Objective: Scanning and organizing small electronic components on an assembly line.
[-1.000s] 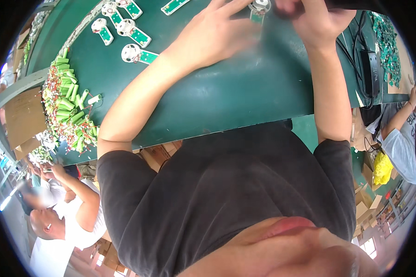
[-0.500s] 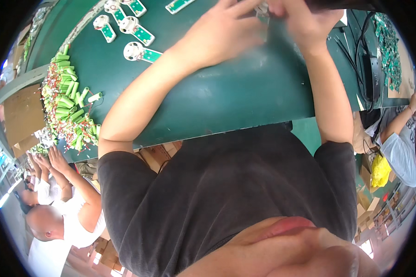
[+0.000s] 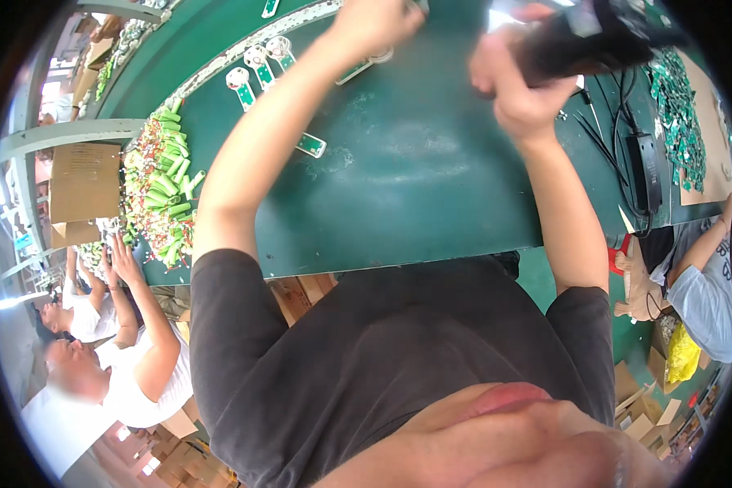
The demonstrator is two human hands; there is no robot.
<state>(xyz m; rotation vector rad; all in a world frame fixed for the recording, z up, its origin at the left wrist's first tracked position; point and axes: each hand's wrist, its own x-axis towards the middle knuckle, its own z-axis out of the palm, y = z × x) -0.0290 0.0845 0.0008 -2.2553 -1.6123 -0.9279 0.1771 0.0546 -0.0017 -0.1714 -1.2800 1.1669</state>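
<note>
My left hand [image 3: 374, 24] is at the top edge of the table, partly cut off by the picture's edge. Its fingers are closed, with a small pale bit at their tips that I cannot make out. To its right, my right hand [image 3: 525, 93] is wrapped round a thick black handheld tool [image 3: 573, 45], blurred by motion. White round-headed housings with green circuit boards [image 3: 256, 58] lie beyond and beside my left forearm. Another white housing [image 3: 374, 63] rests just below my left hand, and the green board end of one more [image 3: 311, 145] shows right of that forearm.
A heap of green cylindrical battery cells [image 3: 167, 183] with red wires lies at the left. On the right are a black power adapter [image 3: 644, 171] with cables and a pile of green circuit boards [image 3: 679, 122]. Co-workers [image 3: 142, 358] sit at the left; another person [image 3: 703, 276] is at the right.
My hands, close together before, are now apart. The left has moved leftward, and the black tool shows in my right hand. The whole view has shifted, with the table lower and further right.
</note>
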